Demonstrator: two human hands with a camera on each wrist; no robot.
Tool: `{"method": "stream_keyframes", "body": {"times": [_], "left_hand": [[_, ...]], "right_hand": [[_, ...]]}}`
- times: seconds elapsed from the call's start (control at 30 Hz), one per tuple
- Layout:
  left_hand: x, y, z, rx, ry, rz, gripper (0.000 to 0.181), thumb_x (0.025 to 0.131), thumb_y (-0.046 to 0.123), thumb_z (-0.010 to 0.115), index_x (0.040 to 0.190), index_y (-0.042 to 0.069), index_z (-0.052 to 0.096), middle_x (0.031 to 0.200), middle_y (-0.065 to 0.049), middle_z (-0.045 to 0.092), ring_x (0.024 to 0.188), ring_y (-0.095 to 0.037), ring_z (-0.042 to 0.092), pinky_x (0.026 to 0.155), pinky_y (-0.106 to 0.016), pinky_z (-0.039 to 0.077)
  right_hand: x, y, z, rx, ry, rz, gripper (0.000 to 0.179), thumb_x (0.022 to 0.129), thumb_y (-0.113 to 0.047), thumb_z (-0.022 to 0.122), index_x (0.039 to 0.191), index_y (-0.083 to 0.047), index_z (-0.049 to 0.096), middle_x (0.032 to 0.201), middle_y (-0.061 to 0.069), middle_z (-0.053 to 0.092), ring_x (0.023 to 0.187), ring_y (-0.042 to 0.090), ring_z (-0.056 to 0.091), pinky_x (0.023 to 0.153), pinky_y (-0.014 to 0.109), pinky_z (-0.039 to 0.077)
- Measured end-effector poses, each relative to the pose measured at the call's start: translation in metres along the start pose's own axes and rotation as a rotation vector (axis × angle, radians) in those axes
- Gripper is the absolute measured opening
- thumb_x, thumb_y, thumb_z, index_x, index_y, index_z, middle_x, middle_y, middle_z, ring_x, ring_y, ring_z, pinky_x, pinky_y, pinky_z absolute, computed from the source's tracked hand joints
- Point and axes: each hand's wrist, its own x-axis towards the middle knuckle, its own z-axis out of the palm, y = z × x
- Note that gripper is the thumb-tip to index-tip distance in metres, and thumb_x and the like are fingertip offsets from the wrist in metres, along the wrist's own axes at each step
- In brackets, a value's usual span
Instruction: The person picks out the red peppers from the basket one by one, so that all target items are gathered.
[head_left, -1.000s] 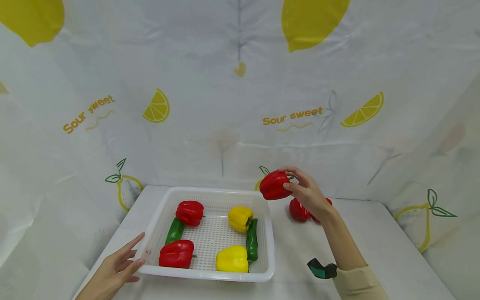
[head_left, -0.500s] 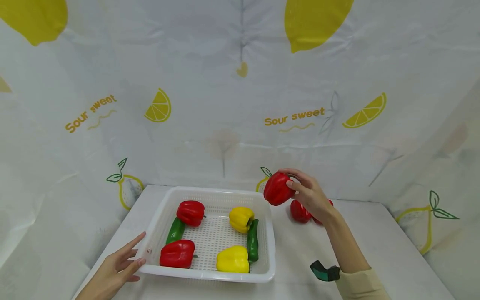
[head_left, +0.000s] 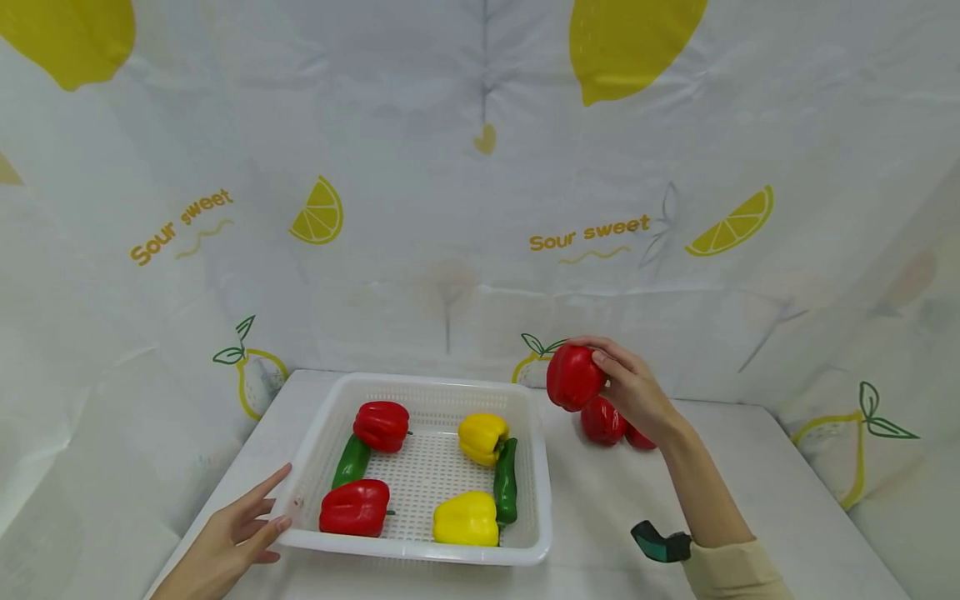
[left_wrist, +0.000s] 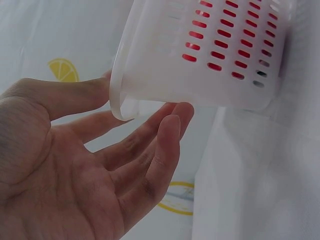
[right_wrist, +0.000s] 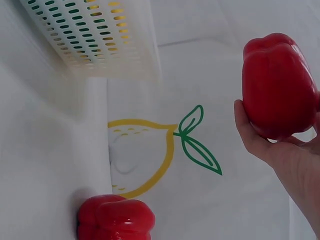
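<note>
In the head view my right hand (head_left: 633, 387) holds a red bell pepper (head_left: 576, 378) up in the air, just right of the white plastic basket (head_left: 412, 550). The right wrist view shows this glossy pepper (right_wrist: 277, 87) upright, with fingers under and behind it; its stem is hidden. My left hand (head_left: 225, 537) grips the basket's near left corner, thumb at the rim and the other fingers bent against the outer wall (left_wrist: 220, 90). Inside the basket lie two red bell peppers, one at the back (head_left: 382, 426) and one at the front (head_left: 354, 508).
Two yellow bell peppers (head_left: 465, 518) and two green peppers (head_left: 506, 482) also lie in the basket. On the white table (head_left: 720, 475), right of the basket, rest more red bell peppers (head_left: 602, 421), partly behind my right hand. A lemon-printed white curtain (head_left: 450, 208) hangs behind.
My right hand has moved slightly right with the red bell pepper and turned it from lying sideways to tilted more upright. My left hand and the basket stay in place.
</note>
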Motion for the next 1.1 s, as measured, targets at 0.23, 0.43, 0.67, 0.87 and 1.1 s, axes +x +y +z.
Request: {"method": "stream_keyframes", "body": {"times": [0.23,0.43,0.67,0.87,1.1], "left_hand": [[0.000,0.002,0.001,0.003,0.006,-0.016,0.081,0.105,0.021,0.071,0.173,0.011,0.028,0.148,-0.042,0.055,0.116,-0.035,0.076,0.078,-0.039,0.071],[0.000,0.001,0.000,0.004,0.001,0.002,0.081,0.106,0.021,0.071,0.173,0.011,0.027,0.150,-0.042,0.054,0.115,-0.031,0.077,0.079,-0.038,0.071],[0.000,0.000,0.000,0.006,0.001,0.008,0.080,0.106,0.021,0.071,0.173,0.010,0.028,0.150,-0.042,0.054,0.113,-0.027,0.078,0.079,-0.037,0.071],[0.000,0.000,0.000,0.008,-0.001,-0.002,0.081,0.106,0.021,0.071,0.173,0.011,0.027,0.149,-0.040,0.055,0.112,-0.025,0.077,0.079,-0.037,0.071],[0.000,0.001,0.000,0.009,-0.003,-0.009,0.081,0.106,0.022,0.071,0.173,0.012,0.027,0.147,-0.038,0.058,0.113,-0.028,0.077,0.080,-0.039,0.071]], "right_hand": [[-0.008,-0.001,-0.006,-0.270,0.050,0.015,0.056,0.099,-0.014,0.071,0.152,-0.014,0.051,0.142,-0.002,0.061,0.127,0.017,0.063,0.092,0.034,0.068],[-0.013,-0.002,-0.017,-0.391,0.081,0.069,0.079,0.087,-0.018,0.085,0.155,-0.018,0.045,0.151,0.014,0.053,0.135,0.037,0.053,0.089,0.035,0.067],[-0.023,0.000,-0.044,-0.447,0.109,0.097,0.089,0.086,-0.017,0.088,0.159,-0.018,0.039,0.152,0.018,0.049,0.131,0.036,0.054,0.085,0.032,0.067],[-0.036,0.003,-0.077,-0.522,0.144,0.123,0.094,0.087,-0.015,0.088,0.164,-0.017,0.034,0.155,0.021,0.045,0.132,0.037,0.052,0.082,0.027,0.066],[-0.055,0.016,-0.107,-0.534,0.184,0.185,0.096,0.087,-0.014,0.088,0.163,-0.018,0.030,0.154,0.020,0.042,0.131,0.032,0.050,0.083,0.025,0.066]]}}
